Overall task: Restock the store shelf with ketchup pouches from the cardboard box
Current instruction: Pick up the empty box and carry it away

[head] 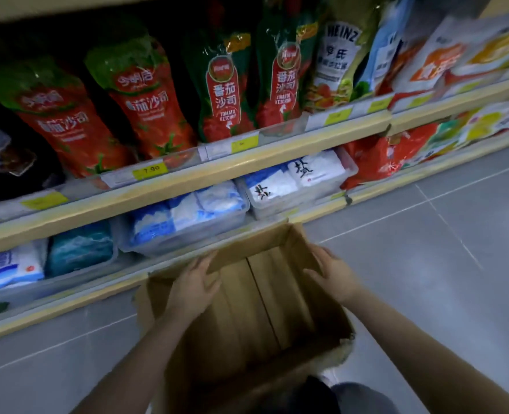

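An open cardboard box (280, 297) stands on the floor in front of the shelf, and only its bare brown bottom shows inside. My left hand (193, 285) rests on the box's far rim with fingers fairly straight and the thumb inside. My right hand (334, 273) lies against the top of the right wall, fingers spread. Red ketchup pouches (148, 100) with green tops stand in a row on the shelf (217, 171) above, beside two slimmer green-and-red ketchup pouches (223, 94).
A Heinz pouch (337, 55) and other sauce packs fill the shelf's right end. On the lower shelf, clear bins (187, 234) hold blue-and-white bags. Grey floor tiles (426, 234) stretch to the right. Part of my leg and shoe (337, 383) sits behind the box.
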### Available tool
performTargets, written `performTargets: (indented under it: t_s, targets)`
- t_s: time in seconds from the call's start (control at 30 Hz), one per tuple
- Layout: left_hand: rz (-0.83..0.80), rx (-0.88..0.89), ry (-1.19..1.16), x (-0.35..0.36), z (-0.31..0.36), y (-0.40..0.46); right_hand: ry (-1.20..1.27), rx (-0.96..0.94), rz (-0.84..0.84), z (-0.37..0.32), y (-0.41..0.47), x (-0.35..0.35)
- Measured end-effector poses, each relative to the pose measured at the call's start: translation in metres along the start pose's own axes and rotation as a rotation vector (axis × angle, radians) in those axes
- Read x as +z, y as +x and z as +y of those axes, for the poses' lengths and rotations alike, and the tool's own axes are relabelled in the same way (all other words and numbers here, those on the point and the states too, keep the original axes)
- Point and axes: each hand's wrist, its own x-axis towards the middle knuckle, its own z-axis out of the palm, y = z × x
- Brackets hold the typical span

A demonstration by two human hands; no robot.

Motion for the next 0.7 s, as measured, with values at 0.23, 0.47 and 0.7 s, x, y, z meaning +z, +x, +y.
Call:
performTargets:
  t_s: [0.23, 0.47, 0.7]
  targets:
    - [-0.156, -0.333, 0.056, -0.02, 0.004, -0.07, -0.076, 0.152, -0.227, 0.007, -0.034, -0.029]
    - [-0.058, -0.512, 0.097, -0.037, 0.004, -0.135, -0.172, 0.137, -0.295, 0.019, -0.057, -0.041]
    - [-0.083, -0.647, 0.048, 0.022, -0.034, -0.127, -0.31, 0.17, -0.3, 0.052, -0.021, 0.007]
